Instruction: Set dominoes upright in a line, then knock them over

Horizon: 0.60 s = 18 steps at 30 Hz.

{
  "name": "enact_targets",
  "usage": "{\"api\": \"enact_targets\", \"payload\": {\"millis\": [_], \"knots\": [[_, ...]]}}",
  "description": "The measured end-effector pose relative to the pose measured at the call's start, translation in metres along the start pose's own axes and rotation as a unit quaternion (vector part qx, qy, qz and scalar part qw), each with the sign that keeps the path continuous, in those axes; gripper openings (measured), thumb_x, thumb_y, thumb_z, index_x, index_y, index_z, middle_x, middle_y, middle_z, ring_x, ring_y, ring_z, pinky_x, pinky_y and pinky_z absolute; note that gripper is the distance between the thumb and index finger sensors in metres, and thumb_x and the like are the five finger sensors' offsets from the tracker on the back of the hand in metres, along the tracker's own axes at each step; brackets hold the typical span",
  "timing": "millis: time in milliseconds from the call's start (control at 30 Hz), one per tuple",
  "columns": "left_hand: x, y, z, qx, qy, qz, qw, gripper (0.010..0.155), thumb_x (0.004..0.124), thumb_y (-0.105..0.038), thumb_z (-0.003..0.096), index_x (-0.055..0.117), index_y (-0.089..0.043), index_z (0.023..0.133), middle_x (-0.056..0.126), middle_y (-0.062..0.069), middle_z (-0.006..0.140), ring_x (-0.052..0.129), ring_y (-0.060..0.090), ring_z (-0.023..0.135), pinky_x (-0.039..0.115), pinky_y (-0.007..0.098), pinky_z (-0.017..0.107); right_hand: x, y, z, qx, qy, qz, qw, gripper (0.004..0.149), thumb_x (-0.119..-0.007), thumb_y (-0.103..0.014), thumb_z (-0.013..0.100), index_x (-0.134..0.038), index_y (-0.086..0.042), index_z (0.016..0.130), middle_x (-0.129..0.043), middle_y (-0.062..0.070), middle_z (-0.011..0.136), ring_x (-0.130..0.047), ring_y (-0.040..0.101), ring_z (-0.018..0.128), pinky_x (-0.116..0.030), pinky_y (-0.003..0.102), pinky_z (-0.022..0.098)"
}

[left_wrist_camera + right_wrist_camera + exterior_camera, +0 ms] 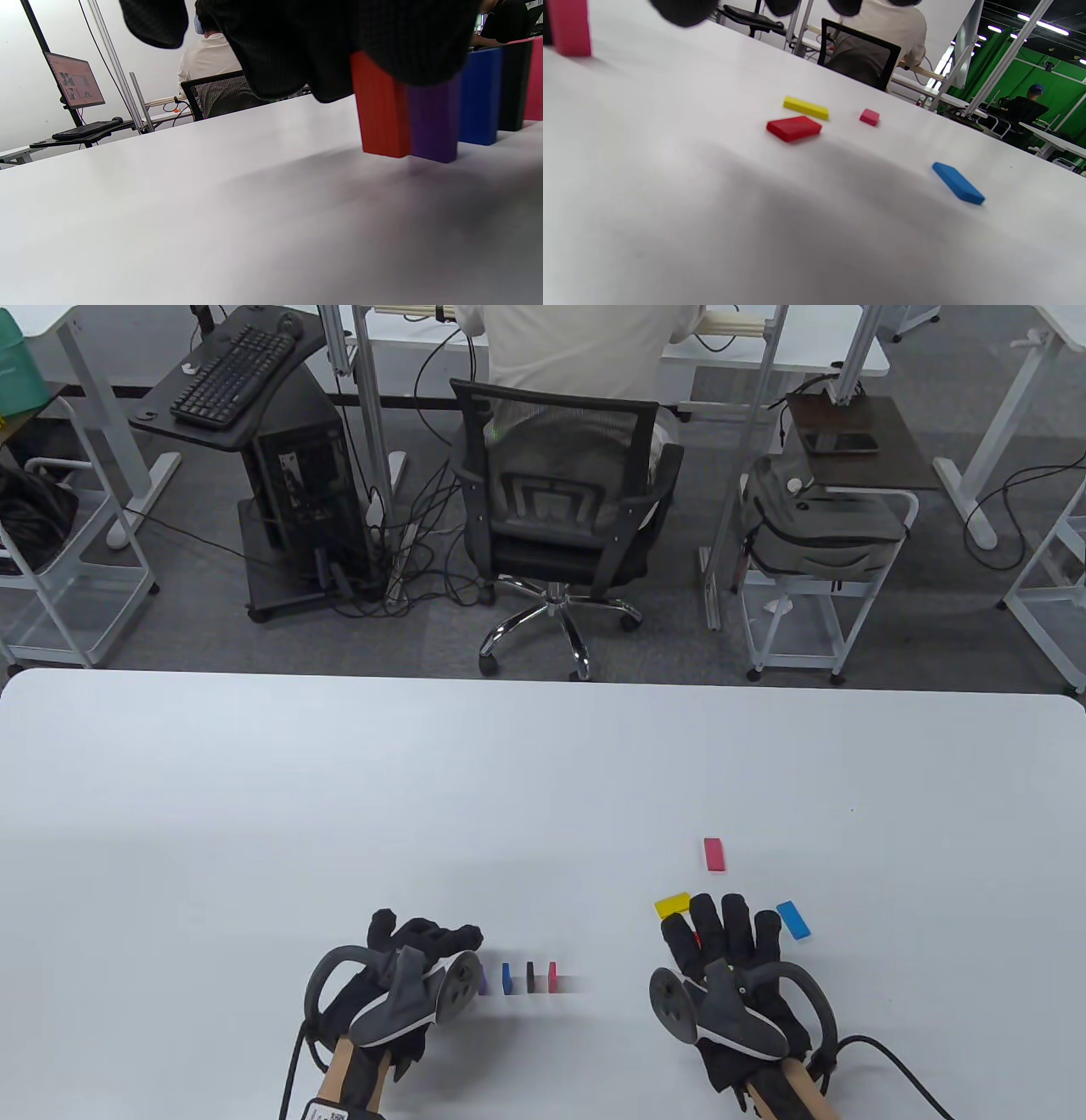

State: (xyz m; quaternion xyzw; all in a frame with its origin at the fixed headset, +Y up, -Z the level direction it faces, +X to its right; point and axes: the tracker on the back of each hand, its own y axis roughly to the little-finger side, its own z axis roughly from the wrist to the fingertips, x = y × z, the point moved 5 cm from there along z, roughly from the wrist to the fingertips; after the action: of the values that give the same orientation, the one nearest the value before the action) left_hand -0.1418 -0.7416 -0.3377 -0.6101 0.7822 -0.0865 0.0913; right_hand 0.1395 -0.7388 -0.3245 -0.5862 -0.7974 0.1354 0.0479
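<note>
A row of upright dominoes stands near the front edge: purple (484,982), blue (506,977), black (530,976) and pink (552,976). My left hand (458,942) is curled at the row's left end. In the left wrist view its fingers (339,42) grip the top of an orange-red domino (382,114), upright on the table beside the purple one (435,123). My right hand (721,929) hovers with straight fingers over a flat red domino (794,128). Flat around it lie a yellow domino (672,905), a pink one (714,853) and a light blue one (793,919).
The white table (339,814) stretches far to the left and back. Beyond its far edge a person sits in an office chair (560,500), with a computer cart (280,475) and a rack holding a backpack (814,526) beside it.
</note>
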Motion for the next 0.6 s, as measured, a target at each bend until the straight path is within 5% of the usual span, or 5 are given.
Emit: {"api": "enact_targets", "payload": {"millis": [600], "knots": [[0.0015,-0.0057,-0.0003,0.01,0.006,0.017,1.0,0.066,0.081,-0.053,0.0387,0.057,-0.049,0.1,0.084,-0.03,0.095,0.085,-0.003,0.097,0.06,0.053,0.079,-0.0005,-0.0016,0.0006,0.002,-0.001,-0.001,1.0,0.07,-0.053,-0.049,0.063,-0.025,-0.015,0.118,-0.021,0.027,0.122,-0.021,0.062,0.105,-0.021,0.076,0.068]]}}
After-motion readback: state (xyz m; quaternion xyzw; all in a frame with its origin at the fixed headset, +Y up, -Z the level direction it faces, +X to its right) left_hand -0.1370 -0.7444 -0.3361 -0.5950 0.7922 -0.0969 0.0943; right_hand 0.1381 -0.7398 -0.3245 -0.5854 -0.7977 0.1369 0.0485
